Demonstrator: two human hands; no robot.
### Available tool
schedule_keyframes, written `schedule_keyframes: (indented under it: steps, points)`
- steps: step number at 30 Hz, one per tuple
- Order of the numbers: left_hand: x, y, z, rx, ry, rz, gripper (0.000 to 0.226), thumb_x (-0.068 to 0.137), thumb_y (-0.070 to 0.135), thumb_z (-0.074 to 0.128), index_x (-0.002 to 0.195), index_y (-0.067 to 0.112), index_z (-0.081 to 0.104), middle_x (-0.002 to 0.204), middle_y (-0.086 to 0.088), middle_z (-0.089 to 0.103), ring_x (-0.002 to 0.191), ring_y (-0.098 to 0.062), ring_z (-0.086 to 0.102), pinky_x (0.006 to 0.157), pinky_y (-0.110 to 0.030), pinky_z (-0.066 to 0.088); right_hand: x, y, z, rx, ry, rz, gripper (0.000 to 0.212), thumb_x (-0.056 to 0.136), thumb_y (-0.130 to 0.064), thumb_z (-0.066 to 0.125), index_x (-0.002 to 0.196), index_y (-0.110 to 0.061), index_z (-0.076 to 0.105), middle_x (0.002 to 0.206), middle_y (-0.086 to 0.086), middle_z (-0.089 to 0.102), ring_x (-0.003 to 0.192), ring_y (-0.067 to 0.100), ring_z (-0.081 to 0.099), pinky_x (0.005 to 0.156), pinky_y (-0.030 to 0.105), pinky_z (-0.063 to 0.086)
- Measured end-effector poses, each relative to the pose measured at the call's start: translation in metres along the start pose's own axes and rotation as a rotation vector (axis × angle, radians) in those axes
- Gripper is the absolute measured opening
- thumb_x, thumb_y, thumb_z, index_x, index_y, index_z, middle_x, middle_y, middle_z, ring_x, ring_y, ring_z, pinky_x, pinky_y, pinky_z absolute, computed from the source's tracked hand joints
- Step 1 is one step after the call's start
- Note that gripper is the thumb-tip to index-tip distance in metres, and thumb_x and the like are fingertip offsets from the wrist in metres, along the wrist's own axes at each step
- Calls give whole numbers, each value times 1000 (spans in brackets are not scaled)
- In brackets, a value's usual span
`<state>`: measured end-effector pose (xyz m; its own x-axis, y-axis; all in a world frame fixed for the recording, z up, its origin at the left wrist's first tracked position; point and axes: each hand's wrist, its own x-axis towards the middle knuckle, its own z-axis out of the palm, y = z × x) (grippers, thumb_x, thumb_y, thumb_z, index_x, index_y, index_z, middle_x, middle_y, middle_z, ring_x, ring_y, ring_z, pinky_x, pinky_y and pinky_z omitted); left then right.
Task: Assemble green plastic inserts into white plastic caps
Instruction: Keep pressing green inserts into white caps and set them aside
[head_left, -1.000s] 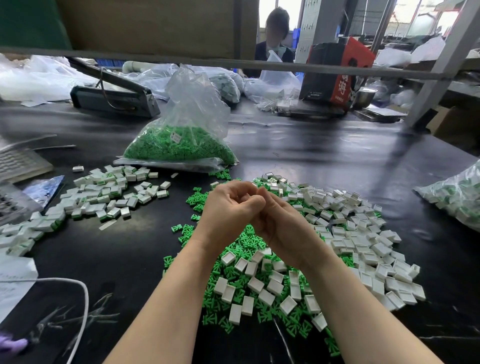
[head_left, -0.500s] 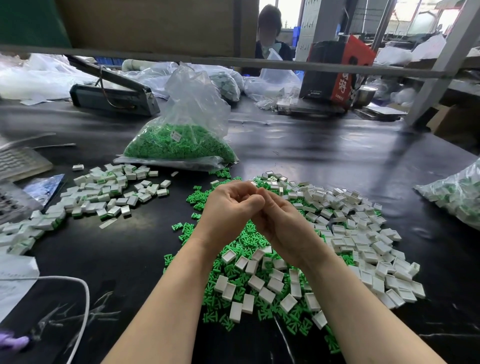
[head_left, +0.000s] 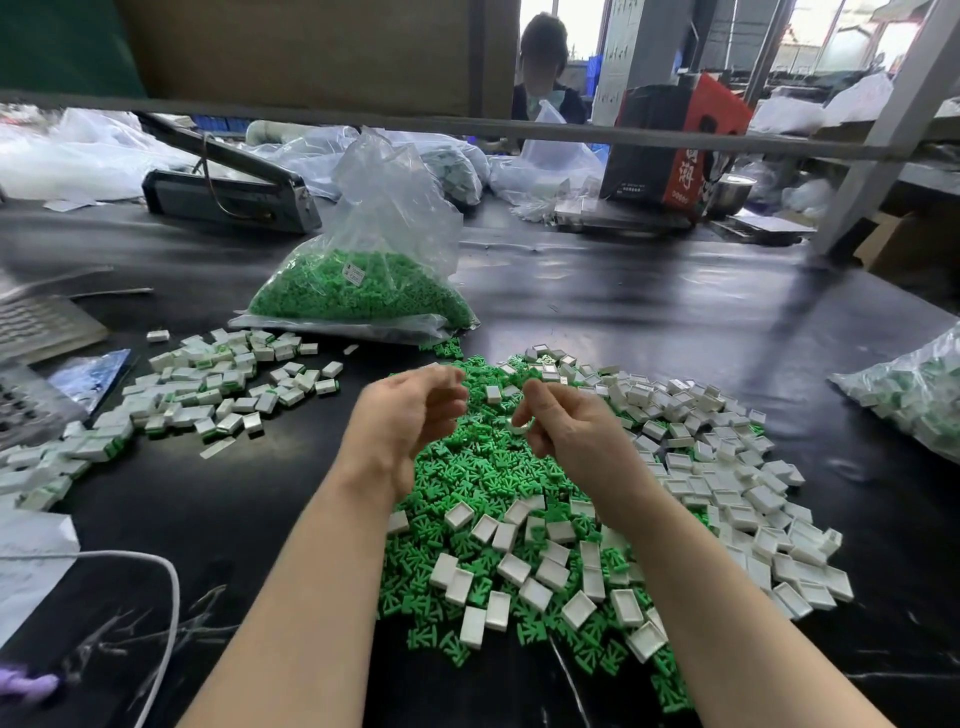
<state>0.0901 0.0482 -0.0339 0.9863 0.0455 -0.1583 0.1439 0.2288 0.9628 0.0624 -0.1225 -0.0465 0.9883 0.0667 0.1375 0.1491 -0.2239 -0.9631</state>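
Green inserts (head_left: 483, 467) are heaped loose on the black table (head_left: 675, 312), mixed with white caps (head_left: 727, 483) spreading off to the right. Both hands hover just above the heap, a little apart. Right hand (head_left: 566, 431) pinches what looks like 1 white cap at its fingertips. Left hand (head_left: 405, 415) has its fingers curled in, can't tell if anything's in there, it's blurry. Bag of green inserts (head_left: 363, 280) sits behind, finished pieces (head_left: 208, 395) piled to the left.

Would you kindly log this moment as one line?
left hand: curled, contents unclear | right hand: pinches white cap | hands apart above green inserts
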Motion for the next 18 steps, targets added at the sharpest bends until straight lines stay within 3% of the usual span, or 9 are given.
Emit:
schedule_keyframes:
  steps: [3, 6, 9, 12, 15, 18]
  points:
    - [9, 6, -26, -402, 196, -193, 16, 96, 16, 59, 86, 5, 67, 62, -3, 69, 50, -6, 65, 48, -17, 54, 2, 3, -14, -166, 136, -3, 23, 100, -24, 52, 83, -13, 63, 66, -7, 60, 57, 6, 52, 53, 18, 43]
    - [18, 9, -49, -701, 310, -260, 23, 99, 15, 53, 79, 5, 60, 51, -2, 65, 44, -6, 63, 48, -18, 55, 5, 8, -26, -365, 216, 51, 16, 98, -24, 56, 88, -14, 62, 75, 4, 64, 66, 21, 57, 62, 36, 52]
    - [25, 10, -65, -888, 377, -244, 27, 102, 11, 46, 78, 5, 57, 46, -2, 63, 43, -7, 62, 49, -16, 54, 5, 11, -34, -567, 260, 84, 10, 94, -27, 62, 86, -21, 61, 72, -2, 64, 62, 19, 60, 59, 31, 48]
    - [24, 12, -79, -1093, 436, -204, 30, 104, 10, 40, 81, 3, 57, 52, -4, 64, 63, -7, 66, 53, -16, 55, 4, 13, -37, -758, 264, 130, 4, 92, -30, 63, 93, -26, 63, 84, -4, 67, 76, 17, 65, 70, 32, 55]
    - [19, 15, -84, -1237, 482, -130, 35, 106, 13, 33, 84, 1, 56, 72, -6, 65, 88, -8, 70, 56, -19, 57, 3, 18, -39, -1015, 305, 156, 22, 93, -34, 59, 113, -26, 62, 106, 0, 67, 106, 23, 54, 89, 36, 47]
    - [12, 17, -82, -1241, 512, -22, 41, 108, 23, 21, 84, 1, 45, 93, -12, 65, 99, -18, 69, 74, -24, 57, 3, 22, -41, -1199, 335, 237, 42, 94, -34, 52, 134, -24, 50, 127, 6, 57, 117, 28, 40, 91, 39, 37]
